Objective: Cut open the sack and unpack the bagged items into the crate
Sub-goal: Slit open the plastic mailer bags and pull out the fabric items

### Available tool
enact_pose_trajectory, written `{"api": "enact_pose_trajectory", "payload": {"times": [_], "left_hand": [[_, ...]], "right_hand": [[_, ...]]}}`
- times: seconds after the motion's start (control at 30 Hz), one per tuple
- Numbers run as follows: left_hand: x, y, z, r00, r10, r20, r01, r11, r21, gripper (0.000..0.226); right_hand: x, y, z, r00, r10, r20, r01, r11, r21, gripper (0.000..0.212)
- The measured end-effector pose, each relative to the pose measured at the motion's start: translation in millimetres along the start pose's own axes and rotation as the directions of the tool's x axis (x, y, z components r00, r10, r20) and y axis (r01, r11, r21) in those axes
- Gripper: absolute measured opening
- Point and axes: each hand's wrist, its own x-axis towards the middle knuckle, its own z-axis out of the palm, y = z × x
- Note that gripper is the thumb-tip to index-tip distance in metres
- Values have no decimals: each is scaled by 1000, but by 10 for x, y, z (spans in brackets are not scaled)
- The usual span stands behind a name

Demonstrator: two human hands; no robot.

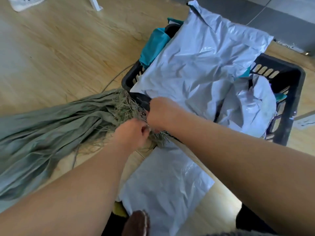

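Two hands meet at the frame's centre over the frayed mouth of the grey-green sack (44,133), which lies flat and creased on the wooden floor (59,48) and runs off the left edge. The left hand (131,133) has its grip curled round loose fibres at the sack's torn edge; motion blur hides the fingertips. The right hand (161,113) is fisted, pinching the same fringe, its fingers turned away from the camera. The black crate (288,92) sits at centre right, its near wall mostly hidden by the right forearm. Grey plastic bags (204,62) heap above its rim, with a teal bag (153,46) partly buried behind. Another grey bag (163,184) lies on the floor below the hands. A white shoe (25,3) is cut off at upper left.
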Motion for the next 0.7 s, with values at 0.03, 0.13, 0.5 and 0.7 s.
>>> {"api": "enact_pose_trajectory", "payload": {"times": [0.03, 0.13, 0.5, 0.7], "left_hand": [[-65, -33, 119, 983, -30, 182, 19, 998, 66, 25], [-226, -78, 494, 786, -86, 612, -9, 988, 151, 40], [-241, -281, 1140, 447, -275, 851, 425, 903, 69, 115], [-193, -262, 1208, 408, -263, 874, 498, 867, 28, 123]], "right_hand": [[0, 53, 199, 997, 35, 74, -38, 998, 41, 31], [-64, 223, 710, 935, 153, 319, -173, 984, 35, 28], [33, 394, 934, 899, 256, 354, -284, 959, 28, 17], [7, 412, 1013, 892, 260, 370, -294, 955, 38, 26]]}}
